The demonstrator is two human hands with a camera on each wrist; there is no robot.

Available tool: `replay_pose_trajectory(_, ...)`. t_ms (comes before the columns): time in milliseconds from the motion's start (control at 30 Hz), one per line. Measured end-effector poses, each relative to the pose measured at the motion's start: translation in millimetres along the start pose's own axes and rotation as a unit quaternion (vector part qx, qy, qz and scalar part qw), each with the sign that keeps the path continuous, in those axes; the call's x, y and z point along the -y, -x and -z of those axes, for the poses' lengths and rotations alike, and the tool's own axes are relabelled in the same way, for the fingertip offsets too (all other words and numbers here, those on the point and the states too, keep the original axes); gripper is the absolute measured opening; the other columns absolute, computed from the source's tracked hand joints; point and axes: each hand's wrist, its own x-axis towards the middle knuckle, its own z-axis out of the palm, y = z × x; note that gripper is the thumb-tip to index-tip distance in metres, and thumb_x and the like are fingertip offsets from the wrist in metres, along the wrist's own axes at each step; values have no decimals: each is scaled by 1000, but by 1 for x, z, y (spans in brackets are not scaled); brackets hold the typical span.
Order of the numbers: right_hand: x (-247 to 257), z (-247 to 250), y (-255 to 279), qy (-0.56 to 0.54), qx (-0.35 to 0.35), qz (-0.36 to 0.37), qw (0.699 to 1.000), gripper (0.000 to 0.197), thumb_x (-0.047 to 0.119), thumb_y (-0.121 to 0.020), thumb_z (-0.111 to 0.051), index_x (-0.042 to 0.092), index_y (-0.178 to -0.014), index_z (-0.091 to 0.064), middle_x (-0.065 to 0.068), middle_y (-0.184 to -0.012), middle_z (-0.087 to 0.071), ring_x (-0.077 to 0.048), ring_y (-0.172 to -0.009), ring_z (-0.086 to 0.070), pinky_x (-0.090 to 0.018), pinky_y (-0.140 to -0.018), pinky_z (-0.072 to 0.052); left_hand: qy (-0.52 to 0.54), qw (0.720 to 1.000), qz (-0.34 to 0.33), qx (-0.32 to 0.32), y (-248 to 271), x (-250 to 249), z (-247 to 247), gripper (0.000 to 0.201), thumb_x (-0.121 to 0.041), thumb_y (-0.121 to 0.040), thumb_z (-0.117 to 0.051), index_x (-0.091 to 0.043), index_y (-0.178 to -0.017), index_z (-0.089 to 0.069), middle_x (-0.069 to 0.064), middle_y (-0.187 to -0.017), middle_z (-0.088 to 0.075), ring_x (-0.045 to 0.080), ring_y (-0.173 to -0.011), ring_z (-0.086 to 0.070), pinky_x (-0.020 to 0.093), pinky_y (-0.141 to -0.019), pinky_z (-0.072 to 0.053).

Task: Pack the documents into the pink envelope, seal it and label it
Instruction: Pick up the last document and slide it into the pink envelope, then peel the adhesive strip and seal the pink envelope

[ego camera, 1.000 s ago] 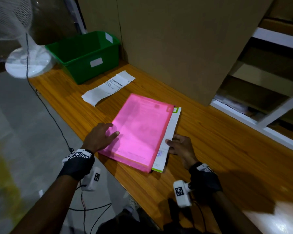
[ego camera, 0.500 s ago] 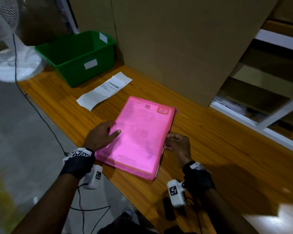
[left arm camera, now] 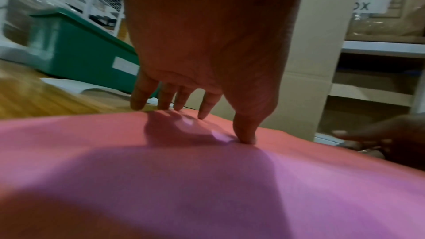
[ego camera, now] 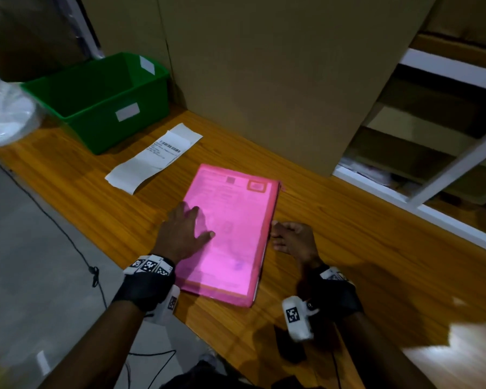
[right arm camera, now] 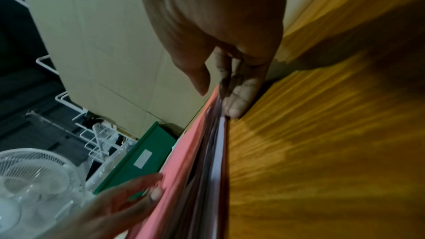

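The pink envelope lies flat on the wooden table, with printed documents showing faintly through it. My left hand rests open on its left half, and its fingers and thumb press down on the pink surface. My right hand is at the envelope's open right edge. Its straight fingers press against the documents' white edges, with the thumb just above the pink top sheet. A white printed label strip lies beyond the envelope to the left.
A green bin stands at the back left, and a white fan beyond it off the table's end. A large cardboard box rises right behind the envelope. White shelving is at the right. The table's near edge runs under my wrists.
The documents that stuck out on the right have slid left into the envelope, pushed by my right hand. My left hand has moved further onto the envelope.
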Motion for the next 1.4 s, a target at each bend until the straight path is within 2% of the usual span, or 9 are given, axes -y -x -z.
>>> replay_pose_trajectory(200,-9,-11,1,164,-26,59,984,27,52,-55,-80,28,-61,-69,0,-63,-72,-22,-62,-68,-41,-60,-56,-71,989,-93,93,-35,-34,14,86,-65,-81,-57,-15,-146,-30,10,-159,-20,30,-145,-20,56,-111,-25)
replay_pose_trajectory(467,-16,-10,7,188,-47,59,979,22,22,-69,-85,29,-65,-64,11,-60,-65,-6,-56,-58,-28,-57,-48,-32,953,-249,170,-137,-99,28,82,-59,-87,-55,-15,-150,-27,8,-157,-27,28,-141,-32,48,-112,-33)
replay_pose_trajectory(600,-25,-3,11,177,-56,95,978,19,22,-71,-81,32,-77,-66,10,-66,-67,-5,-61,-59,-29,-60,-45,-53,935,-309,166,-173,-131,24,49,-36,-93,-54,-12,-135,-47,20,-135,-49,40,-122,-49,50,-98,-44)
replay_pose_trajectory(733,-25,-5,17,121,-84,89,985,29,14,-72,-86,19,-93,-65,-1,-75,-66,-6,-63,-59,-22,-61,-44,-92,923,-334,167,-190,-143,20,42,-42,-84,-49,-14,-109,-67,16,-114,-65,39,-108,-55,42,-92,-42)
replay_pose_trajectory(900,-28,-16,17,76,-147,79,983,42,32,-64,-90,16,-94,-65,6,-85,-63,-10,-70,-59,-23,-61,-42,159,903,-329,224,-181,-143,48,13,-1,-92,-59,2,-80,-58,9,-75,-59,2,-64,-57,16,-64,-45)
replay_pose_trajectory(967,-23,-19,20,89,-139,86,982,35,34,-64,-90,19,-88,-67,11,-79,-64,-7,-68,-59,-24,-61,-45,225,889,-346,197,-178,-138,63,13,2,-91,-60,4,-79,-58,7,-75,-57,0,-62,-53,7,-62,-42)
replay_pose_trajectory(1067,-16,-18,28,114,-96,113,982,27,25,-68,-87,27,-65,-60,16,-54,-56,-1,-56,-49,-24,-55,-40,295,875,-358,138,-173,-129,90,27,-3,-89,-65,-21,-69,-60,0,-72,-58,8,-67,-53,23,-65,-45)
replay_pose_trajectory(1133,-9,-12,37,142,-72,130,979,34,18,-74,-82,27,-58,-54,18,-46,-53,4,-46,-43,-21,-50,-35,335,871,-347,93,-165,-126,110,19,-4,-88,-65,-17,-75,-62,0,-73,-59,4,-64,-52,25,-64,-43)
replay_pose_trajectory(1400,64,67,78,137,-87,218,962,22,-4,-81,-69,16,-75,-70,13,-56,-62,2,-50,-49,-16,-48,-38,505,818,-269,-61,-126,-115,174,21,-3,-91,-61,-18,-76,-60,-13,-57,-62,-1,-55,-52,16,-56,-44)
